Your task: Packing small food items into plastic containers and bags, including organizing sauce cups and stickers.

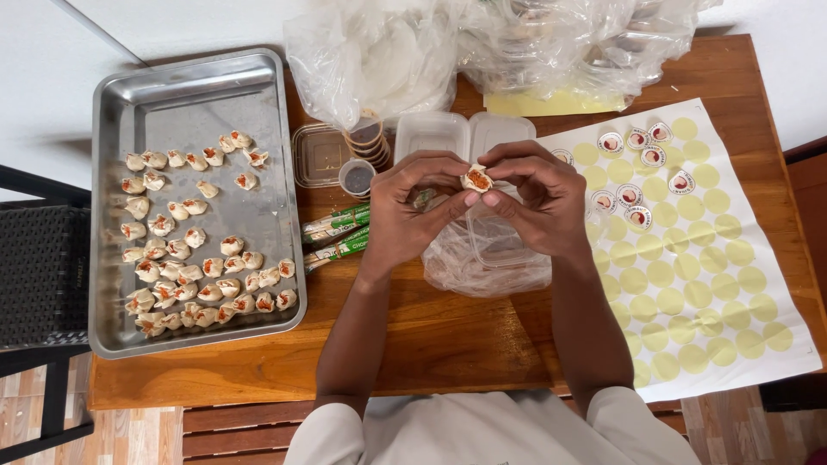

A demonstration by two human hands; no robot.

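Left hand (412, 205): fingers curled, pinching the dumpling's left side.
Right hand (536, 196): fingers curled, pinching its right side.
Dumpling (476, 179): orange filling showing, held right of the metal tray (198, 93), above a clear plastic container (493, 245).

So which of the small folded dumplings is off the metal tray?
The small folded dumpling pinched between both hands' fingertips; the others lie in the metal tray.

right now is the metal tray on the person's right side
No, the metal tray of dumplings sits past the left hand; the sticker sheet lies on the right.
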